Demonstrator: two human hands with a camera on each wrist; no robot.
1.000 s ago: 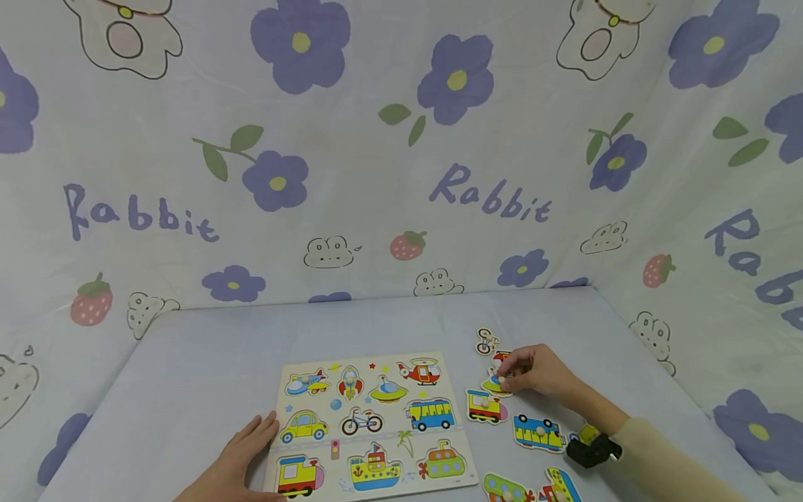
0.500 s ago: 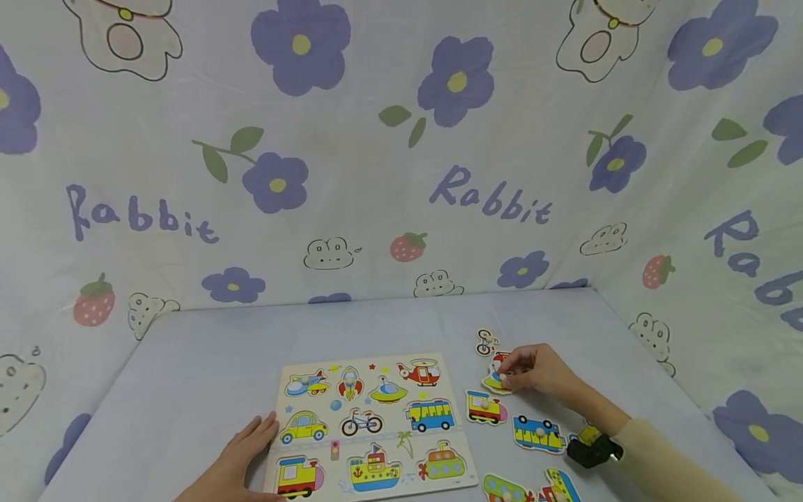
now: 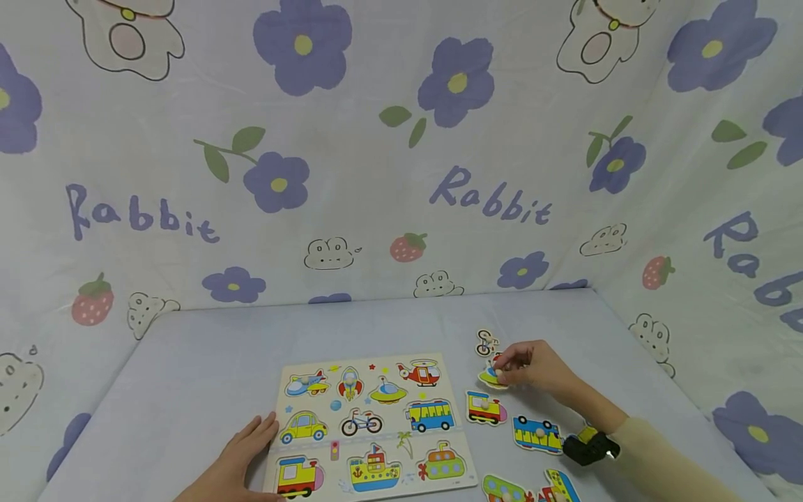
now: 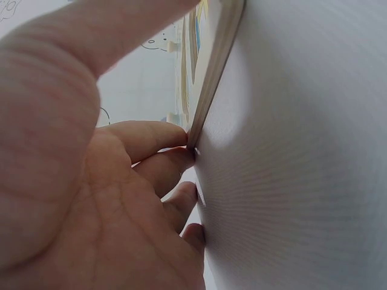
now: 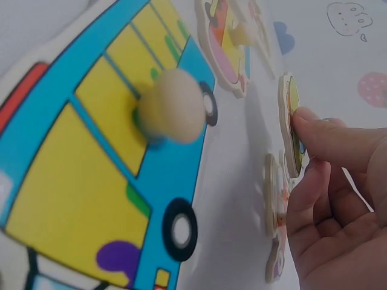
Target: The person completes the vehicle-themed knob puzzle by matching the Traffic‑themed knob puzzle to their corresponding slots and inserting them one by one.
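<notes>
The right hand (image 3: pixel 534 367) hides most of a red wooden piece (image 3: pixel 498 356) from me. My view cuts off the green wooden submarine piece (image 3: pixel 495 487) below.

A pinched yellow saucer piece (image 3: pixel 488 378) is near the puzzle board (image 3: pixel 394 418).

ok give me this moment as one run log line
right hand: pinches saucer piece | left hand: touches puzzle board edge | plane piece, rocket piece: in board | train piece, bus piece: loose on table
</notes>
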